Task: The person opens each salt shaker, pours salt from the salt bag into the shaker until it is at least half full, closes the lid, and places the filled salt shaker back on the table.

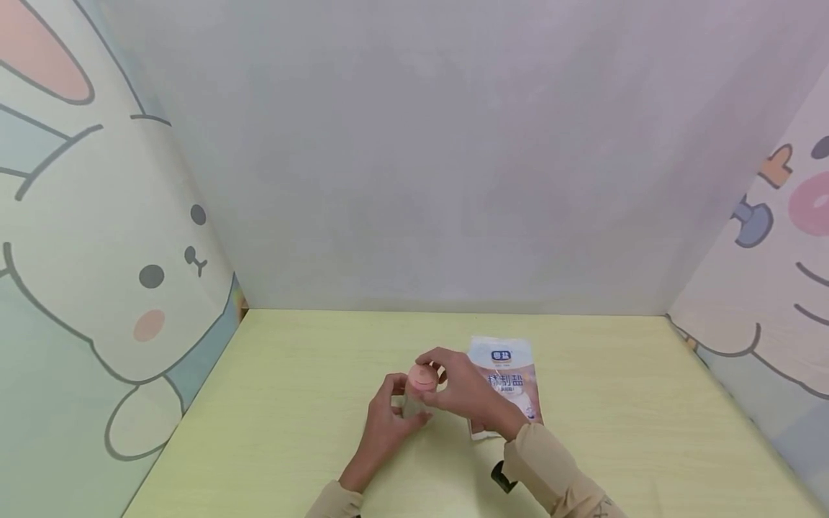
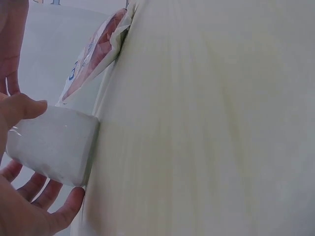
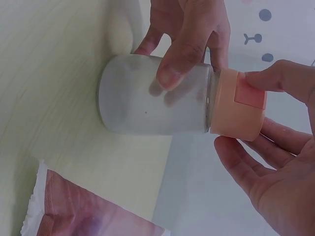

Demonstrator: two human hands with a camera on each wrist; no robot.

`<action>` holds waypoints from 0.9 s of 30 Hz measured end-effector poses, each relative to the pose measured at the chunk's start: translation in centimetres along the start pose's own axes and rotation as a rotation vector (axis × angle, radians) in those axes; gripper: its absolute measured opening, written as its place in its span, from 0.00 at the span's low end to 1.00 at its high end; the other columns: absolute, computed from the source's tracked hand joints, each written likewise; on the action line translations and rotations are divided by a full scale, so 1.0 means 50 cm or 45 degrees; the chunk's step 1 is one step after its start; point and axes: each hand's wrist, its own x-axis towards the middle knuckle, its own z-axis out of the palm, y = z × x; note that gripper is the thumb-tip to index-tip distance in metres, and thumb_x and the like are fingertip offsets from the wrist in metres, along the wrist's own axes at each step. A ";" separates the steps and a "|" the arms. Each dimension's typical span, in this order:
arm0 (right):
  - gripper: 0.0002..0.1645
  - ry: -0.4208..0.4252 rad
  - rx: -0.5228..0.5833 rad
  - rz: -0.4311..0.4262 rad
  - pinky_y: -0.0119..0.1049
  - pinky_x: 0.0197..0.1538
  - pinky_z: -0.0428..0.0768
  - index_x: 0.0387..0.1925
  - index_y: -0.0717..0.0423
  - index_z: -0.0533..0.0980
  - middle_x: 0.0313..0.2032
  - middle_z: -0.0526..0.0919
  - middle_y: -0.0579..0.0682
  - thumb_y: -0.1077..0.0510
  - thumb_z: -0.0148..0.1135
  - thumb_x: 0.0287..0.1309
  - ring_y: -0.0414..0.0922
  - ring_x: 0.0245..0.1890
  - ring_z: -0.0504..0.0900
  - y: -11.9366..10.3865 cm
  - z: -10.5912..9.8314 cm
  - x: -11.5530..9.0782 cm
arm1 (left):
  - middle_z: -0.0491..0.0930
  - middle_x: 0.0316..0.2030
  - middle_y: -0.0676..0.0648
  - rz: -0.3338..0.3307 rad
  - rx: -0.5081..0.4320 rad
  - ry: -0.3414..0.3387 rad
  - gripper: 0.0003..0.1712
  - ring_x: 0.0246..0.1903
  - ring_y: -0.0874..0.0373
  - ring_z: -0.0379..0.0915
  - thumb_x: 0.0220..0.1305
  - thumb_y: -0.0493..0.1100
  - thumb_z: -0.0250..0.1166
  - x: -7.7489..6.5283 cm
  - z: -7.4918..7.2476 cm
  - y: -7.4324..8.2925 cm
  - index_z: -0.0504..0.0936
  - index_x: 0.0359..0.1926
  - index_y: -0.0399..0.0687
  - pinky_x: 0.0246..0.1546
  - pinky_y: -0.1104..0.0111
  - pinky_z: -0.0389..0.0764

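A person in beige sleeves (image 1: pixel 544 460) works with both bare hands at a pale yellow, wood-grained desk (image 1: pixel 291 403), gripping a translucent, whitish cylindrical jar (image 3: pixel 130 98) topped by a round peach-pink cap (image 1: pixel 422 375). The jar stands upright toward the 6 o'clock side of the head view, its base down at the desk surface. The left hand (image 1: pixel 387 424), at the jar's 8 o'clock, has its fingers curled round the body, thumb on one side and the other fingers on the opposite side. The right hand (image 1: pixel 463 388), at 3 o'clock from the jar, grips the cap between thumb and fingers; the right wrist view shows one digit on the cap's darker pink panel (image 3: pixel 250 93) and others curled against the opposite side. The cap sits on the jar's neck; whether it is tight cannot be told, nor can the jar's contents be made out through the cloudy walls. Also at 3 o'clock from the jar, a white and reddish-brown plastic packet (image 1: pixel 518 385) printed with blue Chinese characters lies on the desk, its lower part crossed by the right wrist. A plain pale grey-lilac wall (image 1: pixel 414 165) rises at 12 o'clock, flanked by a cartoon-printed side panel with a white rabbit (image 1: pixel 97 252) at 10 o'clock and another pink-cheeked cartoon panel (image 1: pixel 777 273) at 2 o'clock.
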 end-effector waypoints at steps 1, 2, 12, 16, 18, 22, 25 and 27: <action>0.26 0.001 0.000 0.001 0.38 0.39 0.78 0.47 0.52 0.72 0.40 0.76 0.40 0.52 0.67 0.42 0.38 0.35 0.73 0.000 0.000 0.000 | 0.71 0.41 0.46 0.005 -0.001 0.000 0.29 0.42 0.50 0.68 0.41 0.35 0.70 0.000 0.000 0.000 0.67 0.45 0.44 0.33 0.52 0.78; 0.26 0.001 -0.003 -0.004 0.37 0.39 0.77 0.47 0.51 0.72 0.40 0.76 0.40 0.53 0.67 0.42 0.38 0.36 0.73 0.000 -0.001 -0.001 | 0.72 0.41 0.46 0.007 0.000 0.001 0.29 0.42 0.50 0.68 0.41 0.35 0.70 0.000 0.001 0.000 0.67 0.45 0.43 0.33 0.52 0.78; 0.26 0.021 0.036 -0.086 0.36 0.40 0.76 0.46 0.49 0.72 0.40 0.75 0.38 0.57 0.67 0.41 0.36 0.37 0.72 0.002 -0.011 0.001 | 0.72 0.40 0.46 0.019 0.002 0.003 0.29 0.42 0.49 0.68 0.40 0.34 0.71 0.002 0.002 -0.002 0.67 0.45 0.43 0.32 0.52 0.78; 0.27 0.046 0.035 -0.129 0.37 0.38 0.77 0.46 0.53 0.72 0.39 0.75 0.39 0.57 0.67 0.40 0.37 0.36 0.72 0.000 -0.015 0.001 | 0.72 0.41 0.46 0.013 0.008 0.004 0.29 0.42 0.49 0.68 0.40 0.34 0.70 0.002 0.002 -0.003 0.67 0.45 0.44 0.33 0.51 0.77; 0.27 0.064 0.031 -0.157 0.37 0.37 0.77 0.46 0.55 0.72 0.39 0.75 0.40 0.58 0.67 0.39 0.38 0.36 0.72 -0.001 -0.017 0.001 | 0.72 0.41 0.46 0.006 0.007 0.002 0.29 0.42 0.49 0.68 0.40 0.34 0.70 0.002 0.001 -0.002 0.67 0.46 0.44 0.33 0.51 0.77; 0.27 0.098 0.016 -0.184 0.35 0.36 0.77 0.45 0.51 0.72 0.39 0.76 0.40 0.58 0.68 0.38 0.36 0.35 0.72 -0.003 -0.020 -0.002 | 0.71 0.41 0.45 -0.008 -0.004 -0.006 0.29 0.42 0.50 0.68 0.40 0.34 0.70 0.002 0.001 -0.002 0.67 0.46 0.43 0.34 0.51 0.77; 0.27 0.115 0.007 -0.193 0.34 0.36 0.77 0.45 0.50 0.72 0.38 0.76 0.39 0.58 0.69 0.37 0.35 0.35 0.72 -0.003 -0.021 -0.003 | 0.71 0.41 0.45 -0.014 -0.011 -0.007 0.30 0.42 0.49 0.68 0.40 0.33 0.70 0.001 0.001 -0.002 0.67 0.45 0.42 0.34 0.52 0.78; 0.28 0.123 0.004 -0.202 0.33 0.35 0.78 0.46 0.50 0.72 0.38 0.76 0.39 0.58 0.69 0.37 0.35 0.35 0.72 -0.003 -0.022 -0.004 | 0.71 0.41 0.45 -0.015 -0.013 -0.005 0.29 0.42 0.49 0.68 0.40 0.33 0.70 0.001 0.001 -0.001 0.67 0.45 0.42 0.34 0.52 0.77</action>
